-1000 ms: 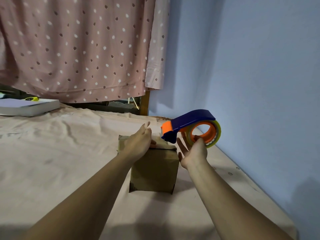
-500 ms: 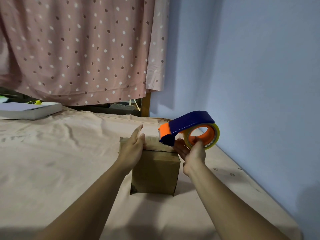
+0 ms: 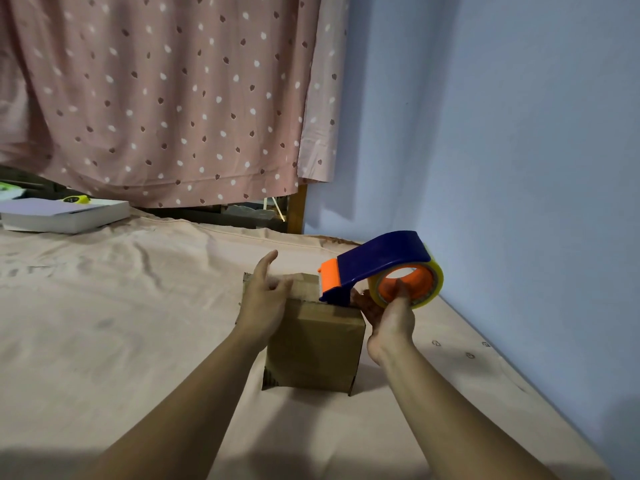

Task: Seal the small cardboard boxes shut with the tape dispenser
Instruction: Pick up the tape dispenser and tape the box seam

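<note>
The right hand (image 3: 388, 317), gripping the tape dispenser (image 3: 377, 265) through its roll, had lowered it onto the top right edge of the cardboard box (image 3: 318, 344) on the sheet (image 3: 121, 323). The left hand (image 3: 265, 299), fingers loose, steadied the top. Taping seemed ready to begin.

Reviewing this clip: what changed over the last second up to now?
The right hand went from an open palm under the roll to gripping the tape dispenser, thumb in the core, and brought its nose down to the top right edge of the cardboard box. The left hand stayed at the box's left top; box unmoved.
</note>
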